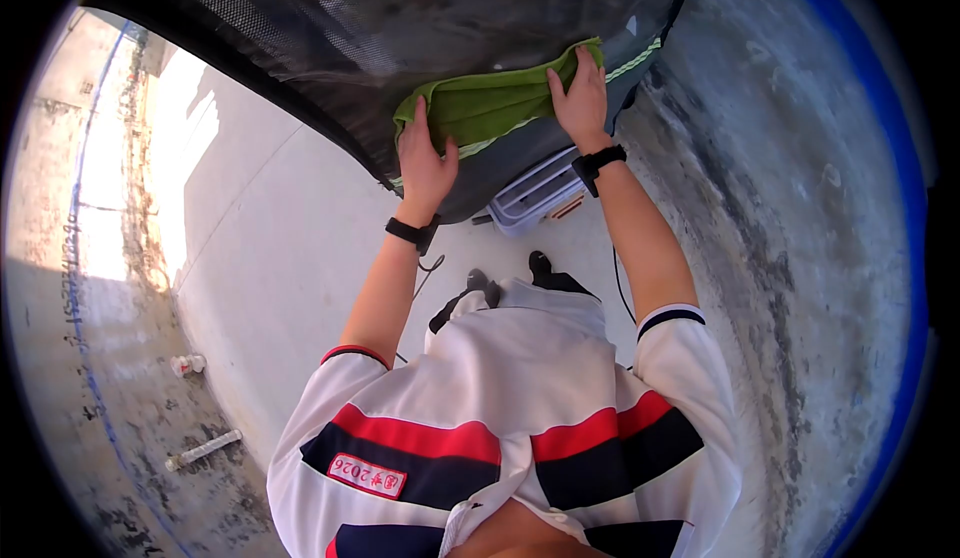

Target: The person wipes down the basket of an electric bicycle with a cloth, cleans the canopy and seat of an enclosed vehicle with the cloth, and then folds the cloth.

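A green cloth is stretched in folds between my two hands, against the dark fabric panel in front of me. My left hand grips the cloth's left end, its fingertips at the upper edge and the thumb lower down. At the right end, my right hand holds the cloth's upper corner, the index finger over its edge. A pale green patterned trim runs along the panel below the cloth. Both wrists carry black bands.
Beneath the panel, a pale slatted plastic item is by the floor, near my feet. A thin dark cable lies left of them. Stained walls rise on both sides; pipe stubs stick out at the left.
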Demonstrator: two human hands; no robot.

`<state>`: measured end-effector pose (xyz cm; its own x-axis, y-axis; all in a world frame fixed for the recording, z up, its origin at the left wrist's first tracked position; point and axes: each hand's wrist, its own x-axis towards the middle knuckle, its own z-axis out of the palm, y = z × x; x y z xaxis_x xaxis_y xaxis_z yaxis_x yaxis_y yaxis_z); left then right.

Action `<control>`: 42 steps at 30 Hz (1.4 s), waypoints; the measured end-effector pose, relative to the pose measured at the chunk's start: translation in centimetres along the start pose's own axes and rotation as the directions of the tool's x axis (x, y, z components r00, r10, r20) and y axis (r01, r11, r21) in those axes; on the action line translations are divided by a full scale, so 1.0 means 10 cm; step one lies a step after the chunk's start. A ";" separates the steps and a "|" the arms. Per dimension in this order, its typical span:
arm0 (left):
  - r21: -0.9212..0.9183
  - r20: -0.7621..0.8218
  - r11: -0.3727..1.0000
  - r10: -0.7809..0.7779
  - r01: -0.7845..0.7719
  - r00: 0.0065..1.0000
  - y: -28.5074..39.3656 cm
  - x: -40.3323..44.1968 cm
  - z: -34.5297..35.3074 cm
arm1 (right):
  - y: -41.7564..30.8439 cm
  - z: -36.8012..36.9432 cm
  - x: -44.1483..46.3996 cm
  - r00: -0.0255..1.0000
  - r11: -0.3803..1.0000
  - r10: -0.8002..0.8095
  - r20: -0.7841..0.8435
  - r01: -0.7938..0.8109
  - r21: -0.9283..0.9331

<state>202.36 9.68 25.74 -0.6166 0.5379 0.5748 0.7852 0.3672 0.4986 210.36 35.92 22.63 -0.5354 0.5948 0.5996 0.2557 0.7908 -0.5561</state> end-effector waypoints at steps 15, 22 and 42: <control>0.012 -0.403 0.994 0.107 -0.112 0.909 0.13 -0.13 -0.84 | -1.11 0.47 -0.30 0.912 0.910 -0.387 0.139 0.353 0.217; -0.232 -0.412 0.972 -0.126 0.029 0.903 -0.08 0.05 -1.31 | -1.97 0.53 -0.05 0.867 0.800 -0.495 0.050 0.433 0.415; -0.456 0.178 0.857 -0.177 0.240 0.968 -0.97 -0.11 -0.77 | -1.87 0.58 -0.11 0.839 0.753 -0.544 0.002 0.486 0.444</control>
<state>194.99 -0.30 25.34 -0.7254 0.5909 0.3531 0.4989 0.0978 0.8612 201.52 19.63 29.03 -0.5901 0.0691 0.8044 -0.4255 0.8201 -0.3826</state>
